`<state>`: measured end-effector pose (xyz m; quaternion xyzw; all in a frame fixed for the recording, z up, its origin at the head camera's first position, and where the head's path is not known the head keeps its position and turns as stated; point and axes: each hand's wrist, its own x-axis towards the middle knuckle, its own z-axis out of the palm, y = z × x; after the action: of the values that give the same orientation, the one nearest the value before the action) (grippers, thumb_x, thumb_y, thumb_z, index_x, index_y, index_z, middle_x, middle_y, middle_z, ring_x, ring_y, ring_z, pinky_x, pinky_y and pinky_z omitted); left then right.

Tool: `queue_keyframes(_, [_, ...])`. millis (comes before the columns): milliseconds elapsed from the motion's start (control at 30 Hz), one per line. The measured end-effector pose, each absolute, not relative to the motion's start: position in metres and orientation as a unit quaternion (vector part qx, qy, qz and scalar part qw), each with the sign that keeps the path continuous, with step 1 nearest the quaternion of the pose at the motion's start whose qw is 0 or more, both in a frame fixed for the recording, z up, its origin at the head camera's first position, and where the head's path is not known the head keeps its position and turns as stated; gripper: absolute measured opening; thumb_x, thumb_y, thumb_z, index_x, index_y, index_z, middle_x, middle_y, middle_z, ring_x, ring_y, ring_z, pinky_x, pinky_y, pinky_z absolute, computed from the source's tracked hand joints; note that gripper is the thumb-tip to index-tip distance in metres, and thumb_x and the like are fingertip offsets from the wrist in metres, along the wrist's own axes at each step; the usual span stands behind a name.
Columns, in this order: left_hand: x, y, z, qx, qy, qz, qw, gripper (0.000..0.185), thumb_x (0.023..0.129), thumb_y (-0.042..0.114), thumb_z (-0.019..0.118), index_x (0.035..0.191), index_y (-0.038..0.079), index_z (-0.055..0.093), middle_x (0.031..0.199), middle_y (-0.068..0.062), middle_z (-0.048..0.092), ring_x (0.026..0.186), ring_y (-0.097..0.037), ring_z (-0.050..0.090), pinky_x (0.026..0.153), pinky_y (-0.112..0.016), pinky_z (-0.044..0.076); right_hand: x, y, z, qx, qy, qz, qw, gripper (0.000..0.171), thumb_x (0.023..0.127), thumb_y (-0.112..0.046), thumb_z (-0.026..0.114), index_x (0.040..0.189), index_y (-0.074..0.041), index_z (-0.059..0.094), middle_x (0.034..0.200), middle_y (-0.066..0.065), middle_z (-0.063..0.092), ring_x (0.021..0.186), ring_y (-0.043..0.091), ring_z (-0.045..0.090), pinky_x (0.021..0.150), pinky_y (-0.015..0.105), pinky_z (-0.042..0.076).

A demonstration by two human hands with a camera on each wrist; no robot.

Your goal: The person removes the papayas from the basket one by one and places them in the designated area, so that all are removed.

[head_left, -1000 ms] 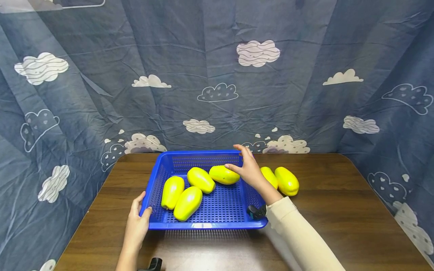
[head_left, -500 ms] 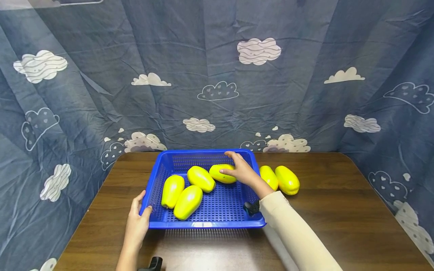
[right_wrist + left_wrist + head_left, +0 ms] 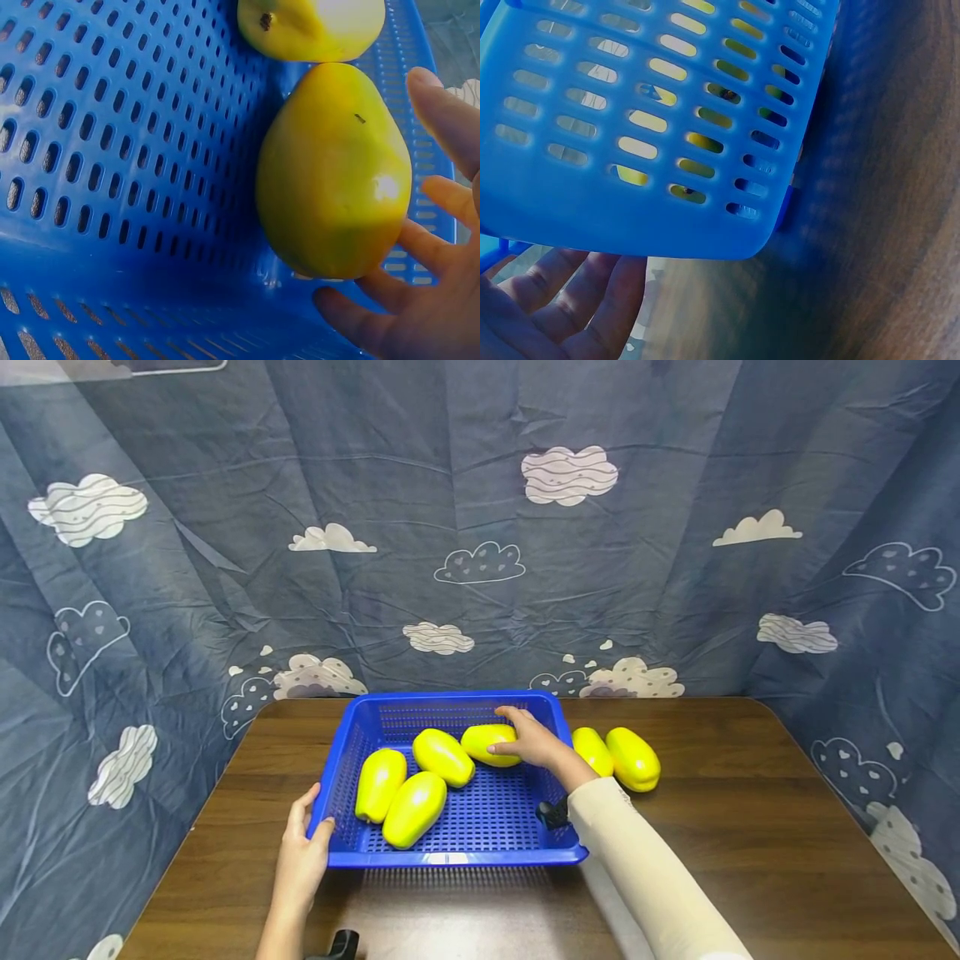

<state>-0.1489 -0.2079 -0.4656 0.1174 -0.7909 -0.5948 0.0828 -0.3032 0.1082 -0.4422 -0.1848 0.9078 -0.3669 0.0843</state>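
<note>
A blue plastic basket (image 3: pixel 457 860) stands on the table with several yellow papayas in it. At its left rim, my left hand (image 3: pixel 298 864) grips the basket, thumb over the edge; the left wrist view shows its fingers (image 3: pixel 619 300) reaching behind the rim. My right hand (image 3: pixel 538 745) is inside the basket at the back right, around the right end of one papaya (image 3: pixel 483 745). In the right wrist view, fingers spread right at that papaya (image 3: pixel 334 172) while the thumb (image 3: pixel 442 120) stands apart from it. Another papaya (image 3: pixel 315 26) lies end to end with it.
Two more papayas lie on the wooden table (image 3: pixel 750 827) just right of the basket, the nearer (image 3: pixel 592 752) partly hidden by the right forearm, the other (image 3: pixel 633 760) in full view. A dark cloud-print curtain (image 3: pixel 480 610) hangs behind the table's back edge.
My right hand has moved left and lower, from over the basket's right rim down to the back-right papaya. The left hand and the basket have stayed in place.
</note>
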Motion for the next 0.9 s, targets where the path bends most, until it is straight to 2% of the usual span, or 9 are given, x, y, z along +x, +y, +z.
queue_keyframes(133, [-0.1489, -0.2078, -0.4658, 0.117, -0.788, -0.599, 0.085, 0.05, 0.09, 0.001, 0.041, 0.138, 0.009, 0.03, 0.124, -0.023, 0.046, 0.105, -0.029, 0.048, 0.073, -0.018, 0.041, -0.3046, 0.1084, -0.4452, -0.189, 0.914, -0.347, 0.089, 0.064, 0.079, -0.024, 0.069, 0.131, -0.001, 0.039, 0.129, 0.02, 0.04, 0.119, 0.032, 0.036, 0.097, 0.043, 0.029])
queue_keyframes(567, [-0.1487, -0.2071, -0.4647, 0.116, -0.778, -0.613, 0.078, 0.05, 0.09, 0.001, 0.04, 0.139, 0.009, 0.028, 0.128, -0.023, 0.042, 0.11, -0.029, 0.045, 0.071, -0.01, 0.038, -0.3028, 0.1083, -0.4464, -0.198, 0.925, -0.313, 0.082, 0.06, 0.075, -0.011, 0.072, 0.128, -0.004, 0.044, 0.123, 0.02, 0.045, 0.111, 0.033, 0.042, 0.092, 0.045, 0.033])
queue_keyframes(767, [-0.1491, -0.207, -0.4653, 0.118, -0.782, -0.607, 0.08, 0.05, 0.09, 0.001, 0.04, 0.138, 0.009, 0.029, 0.126, -0.023, 0.044, 0.107, -0.029, 0.047, 0.073, -0.015, 0.04, -0.3028, 0.1077, -0.4463, -0.188, 0.933, -0.294, 0.087, 0.057, 0.075, -0.013, 0.072, 0.126, -0.006, 0.046, 0.119, 0.015, 0.051, 0.109, 0.031, 0.044, 0.091, 0.044, 0.034])
queue_keyframes(900, [-0.1494, -0.2074, -0.4662, 0.115, -0.78, -0.61, 0.084, 0.05, 0.09, 0.001, 0.04, 0.138, 0.008, 0.029, 0.126, -0.023, 0.044, 0.108, -0.029, 0.046, 0.072, -0.013, 0.039, -0.3029, 0.1076, -0.4458, -0.191, 0.935, -0.289, 0.08, 0.056, 0.075, -0.014, 0.072, 0.125, -0.006, 0.048, 0.119, 0.015, 0.052, 0.109, 0.03, 0.045, 0.091, 0.044, 0.035])
